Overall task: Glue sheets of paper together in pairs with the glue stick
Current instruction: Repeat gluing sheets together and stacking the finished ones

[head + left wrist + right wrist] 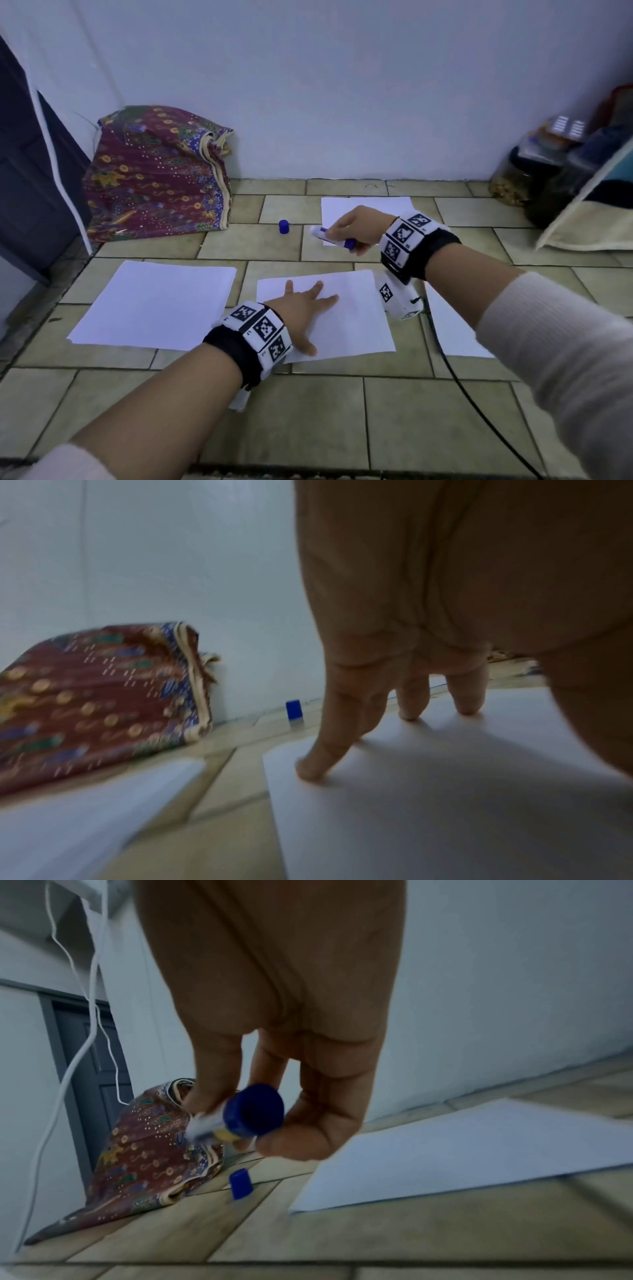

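The right hand [352, 230] held the glue stick [331, 237] in a closed grip, fingers and thumb curled round its barrel, the stick lying nearly level in the air with its blue base [255, 1114] toward the wrist and its white end pointing away. The blue cap [284, 226] stood on the floor tiles just beyond that white end, apart from the stick — so the stick was uncapped and, as I judged it, ready for use.

The left hand [301, 308] lay spread flat, fingers straight, its fingertips [310, 771] pressing on the middle sheet [356, 318], which lay below and on the near side of the right hand's grip. No glue showed on that sheet; whether any had been laid could not be told from these views.

Further sheets lay around: a stack of paper [157, 305] to the left of the flat hand, another sheet [363, 207] under and beyond the grip, and one [452, 329] off to the right, partly hidden by the right forearm. Whether any of these were already glued pairs could not be told.

My reading: the work stood at an early step of a pair — the sheet pinned down, the stick open, the gluing and the laying-on of a second sheet yet to do.
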`<state>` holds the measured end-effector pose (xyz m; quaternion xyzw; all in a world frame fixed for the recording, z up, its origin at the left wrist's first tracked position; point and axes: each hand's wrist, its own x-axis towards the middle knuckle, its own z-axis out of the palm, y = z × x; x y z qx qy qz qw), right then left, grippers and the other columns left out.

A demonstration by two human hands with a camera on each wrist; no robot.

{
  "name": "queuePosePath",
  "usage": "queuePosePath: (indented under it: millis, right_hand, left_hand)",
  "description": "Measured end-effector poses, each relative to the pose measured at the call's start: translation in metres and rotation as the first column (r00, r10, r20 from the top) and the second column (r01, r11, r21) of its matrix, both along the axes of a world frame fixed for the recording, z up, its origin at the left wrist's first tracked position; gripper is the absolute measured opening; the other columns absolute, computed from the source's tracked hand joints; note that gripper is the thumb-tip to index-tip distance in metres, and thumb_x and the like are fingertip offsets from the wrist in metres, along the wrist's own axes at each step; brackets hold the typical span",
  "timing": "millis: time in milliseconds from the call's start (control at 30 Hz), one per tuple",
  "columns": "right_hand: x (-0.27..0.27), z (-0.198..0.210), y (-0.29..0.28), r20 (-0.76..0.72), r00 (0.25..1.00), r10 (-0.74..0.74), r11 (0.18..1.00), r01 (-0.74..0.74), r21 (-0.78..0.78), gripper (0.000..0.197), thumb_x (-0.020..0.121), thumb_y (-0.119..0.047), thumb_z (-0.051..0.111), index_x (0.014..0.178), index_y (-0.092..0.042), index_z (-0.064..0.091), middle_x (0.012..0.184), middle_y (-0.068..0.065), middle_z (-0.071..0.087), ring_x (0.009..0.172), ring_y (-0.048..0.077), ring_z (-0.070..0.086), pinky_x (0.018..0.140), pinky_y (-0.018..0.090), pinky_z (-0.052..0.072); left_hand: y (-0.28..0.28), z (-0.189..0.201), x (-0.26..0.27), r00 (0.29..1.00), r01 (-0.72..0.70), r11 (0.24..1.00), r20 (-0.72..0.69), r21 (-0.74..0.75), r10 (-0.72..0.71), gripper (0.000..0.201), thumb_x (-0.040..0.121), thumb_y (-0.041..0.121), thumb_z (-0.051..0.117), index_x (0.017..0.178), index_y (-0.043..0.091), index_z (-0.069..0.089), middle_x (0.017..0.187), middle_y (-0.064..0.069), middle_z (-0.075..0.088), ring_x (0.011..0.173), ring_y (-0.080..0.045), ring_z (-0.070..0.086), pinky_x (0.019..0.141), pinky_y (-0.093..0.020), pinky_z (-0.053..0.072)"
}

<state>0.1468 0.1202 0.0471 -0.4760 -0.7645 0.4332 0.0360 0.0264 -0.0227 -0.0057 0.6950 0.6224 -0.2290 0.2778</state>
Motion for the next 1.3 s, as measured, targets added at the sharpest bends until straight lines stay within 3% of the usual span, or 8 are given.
queuePosePath:
  millis: [167,300,400,533,800,967,1133,1300]
  right_hand:
    - [0.040,-0.002,-0.007,0.037,0.992,-0.123,0.989,0.119,0.082,0.039,0.066,-0.034,0.085,0.090,-0.006,0.071,0.068,-0.002,0.056,0.057,0.013,0.049,0.053,0.021,0.043]
    - [0.059,-0.016,-0.012,-0.053,0.974,-0.218,0.976,0.216,-0.037,0.022,0.069,-0.011,0.083,0.075,-0.010,0.061,0.071,0.004,0.060,0.057,0.014,0.056,0.061,0.030,0.058]
    - [0.064,-0.023,-0.012,-0.065,0.966,-0.251,0.964,0.256,0.070,0.019,0.069,-0.003,0.079,0.077,-0.009,0.063,0.071,0.005,0.062,0.055,0.014,0.058,0.059,0.027,0.055]
    - [0.061,-0.031,-0.015,-0.165,0.950,-0.265,0.948,0.288,0.133,0.016,0.073,-0.003,0.076,0.082,-0.008,0.064,0.071,0.003,0.063,0.054,0.015,0.056,0.057,0.024,0.051]
    - [0.036,-0.048,-0.014,-0.158,0.972,-0.174,0.947,0.209,0.243,0.018,0.080,-0.004,0.070,0.089,-0.014,0.058,0.085,0.005,0.064,0.080,0.023,0.065,0.081,0.037,0.055]
    - [0.028,-0.053,-0.012,-0.089,0.989,-0.115,0.936,0.138,0.324,0.016,0.084,-0.002,0.065,0.100,-0.005,0.061,0.087,0.003,0.062,0.073,0.011,0.054,0.063,0.011,0.042]
    - [0.033,-0.055,-0.009,-0.055,0.995,-0.088,0.933,0.102,0.344,0.017,0.084,-0.007,0.068,0.099,-0.007,0.061,0.098,0.010,0.067,0.090,0.023,0.061,0.083,0.033,0.052]
    - [0.037,-0.051,-0.008,0.026,1.000,0.015,0.930,-0.023,0.366,0.016,0.084,-0.010,0.068,0.097,-0.011,0.060,0.096,0.008,0.067,0.087,0.021,0.061,0.082,0.036,0.053]
  left_hand:
    - [0.007,0.008,-0.002,0.987,0.103,0.993,-0.126,0.058,-0.095,0.105,0.076,0.055,0.071,0.150,0.043,-0.002,0.160,0.006,-0.007,0.145,-0.035,0.008,0.111,-0.051,0.030]
    - [0.018,0.009,-0.001,0.979,0.161,0.970,-0.151,0.179,-0.135,0.092,0.074,0.067,0.065,0.149,0.039,0.019,0.148,-0.003,0.027,0.136,-0.024,0.021,0.101,-0.042,0.037]
    - [0.029,0.010,0.007,0.986,0.144,0.952,-0.125,0.272,-0.114,0.078,0.078,0.067,0.059,0.141,0.025,0.037,0.133,-0.005,0.042,0.126,-0.022,0.030,0.097,-0.039,0.040]
    - [0.045,0.001,0.018,0.999,0.013,0.942,-0.039,0.335,0.000,0.085,0.075,0.065,0.064,0.135,0.010,0.039,0.137,-0.004,0.040,0.126,-0.021,0.032,0.099,-0.039,0.041]
    - [0.057,-0.003,0.025,0.997,-0.028,0.948,-0.056,0.316,0.048,0.093,0.066,0.061,0.076,0.134,0.010,0.038,0.131,-0.006,0.041,0.119,-0.024,0.041,0.090,-0.038,0.044]
    - [0.055,-0.007,0.023,0.998,-0.020,0.935,-0.053,0.354,0.042,0.098,0.068,0.062,0.074,0.141,0.013,0.031,0.134,-0.006,0.040,0.121,-0.024,0.041,0.089,-0.035,0.042]
    - [0.056,-0.010,0.022,0.998,-0.002,0.934,-0.062,0.357,0.026,0.097,0.068,0.065,0.072,0.142,0.017,0.030,0.135,-0.004,0.039,0.123,-0.024,0.038,0.085,-0.036,0.043]
    - [0.059,-0.010,0.020,0.999,-0.002,0.940,-0.050,0.342,0.020,0.092,0.067,0.065,0.072,0.137,0.018,0.036,0.131,-0.003,0.040,0.121,-0.022,0.038,0.080,-0.036,0.044]
